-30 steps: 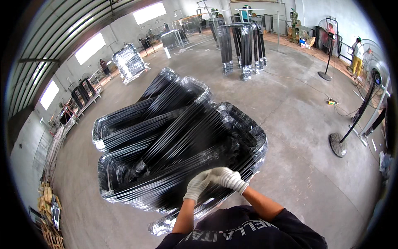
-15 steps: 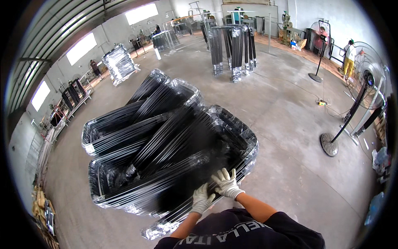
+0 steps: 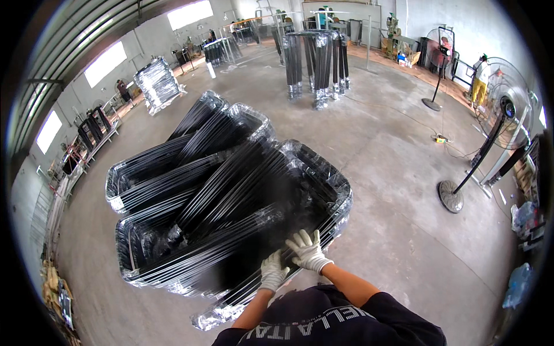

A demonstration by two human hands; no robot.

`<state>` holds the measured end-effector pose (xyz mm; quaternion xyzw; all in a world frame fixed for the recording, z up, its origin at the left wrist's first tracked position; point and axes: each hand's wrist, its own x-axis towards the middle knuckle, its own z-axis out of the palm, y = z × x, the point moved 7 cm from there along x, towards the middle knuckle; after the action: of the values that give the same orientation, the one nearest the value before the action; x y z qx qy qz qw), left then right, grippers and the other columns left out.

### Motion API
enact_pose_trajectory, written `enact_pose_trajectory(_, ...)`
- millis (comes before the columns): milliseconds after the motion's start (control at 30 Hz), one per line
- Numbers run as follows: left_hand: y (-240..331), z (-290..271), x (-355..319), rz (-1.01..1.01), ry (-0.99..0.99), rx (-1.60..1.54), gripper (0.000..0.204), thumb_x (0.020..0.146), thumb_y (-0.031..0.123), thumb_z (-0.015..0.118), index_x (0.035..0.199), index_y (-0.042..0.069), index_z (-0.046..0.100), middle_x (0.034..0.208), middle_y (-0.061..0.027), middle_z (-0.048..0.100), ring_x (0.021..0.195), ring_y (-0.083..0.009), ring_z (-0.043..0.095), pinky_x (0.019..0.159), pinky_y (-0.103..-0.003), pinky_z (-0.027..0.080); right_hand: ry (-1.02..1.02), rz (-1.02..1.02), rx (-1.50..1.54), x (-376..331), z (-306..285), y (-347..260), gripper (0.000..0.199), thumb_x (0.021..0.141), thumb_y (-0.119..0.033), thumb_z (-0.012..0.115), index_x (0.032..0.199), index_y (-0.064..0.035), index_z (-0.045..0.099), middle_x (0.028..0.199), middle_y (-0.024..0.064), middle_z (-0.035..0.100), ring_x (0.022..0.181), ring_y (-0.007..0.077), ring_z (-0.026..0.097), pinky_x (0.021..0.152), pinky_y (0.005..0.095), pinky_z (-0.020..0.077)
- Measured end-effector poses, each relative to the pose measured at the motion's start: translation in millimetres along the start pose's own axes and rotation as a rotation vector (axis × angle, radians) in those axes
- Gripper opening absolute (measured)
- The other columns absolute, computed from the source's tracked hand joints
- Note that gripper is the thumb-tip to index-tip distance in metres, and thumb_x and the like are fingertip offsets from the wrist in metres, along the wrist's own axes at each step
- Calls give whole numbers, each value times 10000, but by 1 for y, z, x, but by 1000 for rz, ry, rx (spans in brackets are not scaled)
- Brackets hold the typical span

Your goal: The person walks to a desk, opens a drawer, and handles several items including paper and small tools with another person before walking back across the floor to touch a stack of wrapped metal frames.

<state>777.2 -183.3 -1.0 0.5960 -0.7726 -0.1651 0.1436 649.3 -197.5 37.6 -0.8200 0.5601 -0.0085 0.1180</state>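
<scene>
My left hand [image 3: 273, 271], in a pale work glove, lies on the near edge of a bundle of black metal frames [image 3: 242, 239]. Its fingers are stretched out, with the tips on the black bars. Just right of it my right hand [image 3: 307, 251], gloved alike, presses flat with spread fingers on the same bundle. Clear plastic film wraps the bundle's rounded ends and corners. More wrapped black frames [image 3: 187, 167] lie stacked and crossed behind it. A narrower wrapped piece [image 3: 216, 314] pokes out beneath my left forearm.
Standing fans [image 3: 451, 196] are on the right, with a cable and a small yellow box [image 3: 441, 139] on the floor. Upright wrapped black frames [image 3: 317, 63] stand farther back. A film-wrapped stack [image 3: 157, 85] is at the far left. People work along the walls.
The whole view has shifted slightly, so everything sits a little farther left and higher. My hands remain on the bundle in nearly the same places.
</scene>
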Motion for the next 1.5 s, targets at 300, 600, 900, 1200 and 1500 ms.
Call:
enact_pose_trajectory(300, -4, 1, -2, 23, 15, -42, 742, 574, 177, 670, 1249, 122, 368, 1193, -98, 457, 1117, -278, 423, 969, -428, 287, 65, -17, -20, -4, -2, -5, 698, 741, -379, 557, 1350, -198, 268, 1402, 119, 250, 1327, 302, 145, 1019, 597, 67)
enact_pose_trajectory(600, -6, -1, -4, 5, -12, -47, 783, 586, 185, 723, 1275, 133, 355, 1221, -111, 445, 1119, -303, 425, 974, -419, 298, 67, -16, -39, -9, 4, -18, 753, 714, -330, 583, 1366, -189, 233, 1412, 126, 219, 1326, 299, 146, 1031, 572, 86)
enact_pose_trajectory(900, -18, -2, -11, 17, -18, -81, 758, 606, 183, 700, 1273, 132, 344, 1241, -114, 425, 1152, -299, 393, 989, -435, 276, -9, -19, -79, -12, 8, -41, 762, 732, -336, 587, 1376, -186, 209, 1423, 122, 199, 1328, 301, 138, 1033, 565, 100)
enact_pose_trajectory(1200, -22, 2, -11, 47, -34, -96, 768, 603, 166, 689, 1280, 135, 327, 1245, -126, 412, 1147, -309, 394, 982, -434, 280, -9, -8, 58, -26, 15, -62, 709, 753, -365, 560, 1363, -215, 232, 1418, 144, 200, 1316, 325, 160, 1051, 499, 136)
enact_pose_trajectory(1500, -9, 17, 4, 53, -108, 10, 771, 640, 228, 666, 1303, 97, 295, 1283, -140, 375, 1158, -319, 385, 990, -442, 268, -117, 202, 804, -68, 8, -46, 410, 816, -257, 542, 1198, -118, 492, 1134, 142, 549, 1041, 259, 526, 899, 322, 396)
